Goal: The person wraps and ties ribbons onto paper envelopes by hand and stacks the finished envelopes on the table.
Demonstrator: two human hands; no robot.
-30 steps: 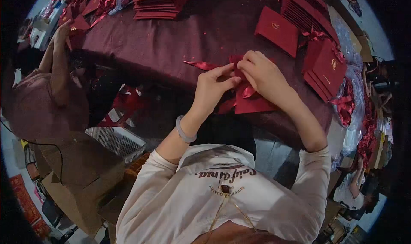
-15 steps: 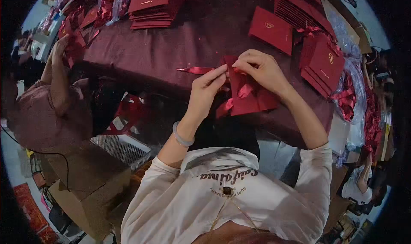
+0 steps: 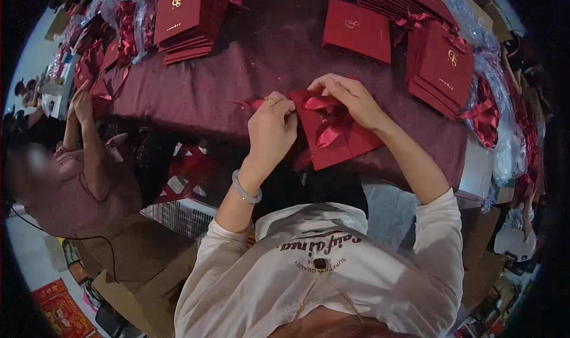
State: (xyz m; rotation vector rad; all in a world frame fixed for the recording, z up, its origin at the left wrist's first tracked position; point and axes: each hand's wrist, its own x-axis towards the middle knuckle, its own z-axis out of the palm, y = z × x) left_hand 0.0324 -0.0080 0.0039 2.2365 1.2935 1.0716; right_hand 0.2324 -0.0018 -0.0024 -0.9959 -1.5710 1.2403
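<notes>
A red paper gift bag (image 3: 347, 144) lies tilted at the table's near edge, between my two hands. Loops of shiny red ribbon (image 3: 328, 137) rest on its face. My left hand (image 3: 272, 127), with a ring and a bangle, is closed beside the bag's left edge; a ribbon end (image 3: 248, 103) sticks out beyond its fingers, and the grip itself is partly hidden. With bent fingers my right hand (image 3: 351, 99) holds the bag's upper edge near the ribbon. What lies under those fingertips is hidden.
Stacked red bags with gold print (image 3: 179, 14) stand at the back left. Another red bag (image 3: 358, 32) lies ahead, and more bags (image 3: 442, 71) lean at right beside plastic wrap (image 3: 502, 142). At left, a co-worker's hands (image 3: 82, 103) hold red material. Cardboard boxes (image 3: 139, 278) stand below.
My left hand has turned and closed, drawing slightly left from the bag's edge. The bag has tilted a little, and its ribbon loops stand out more. My right hand stays near the upper edge.
</notes>
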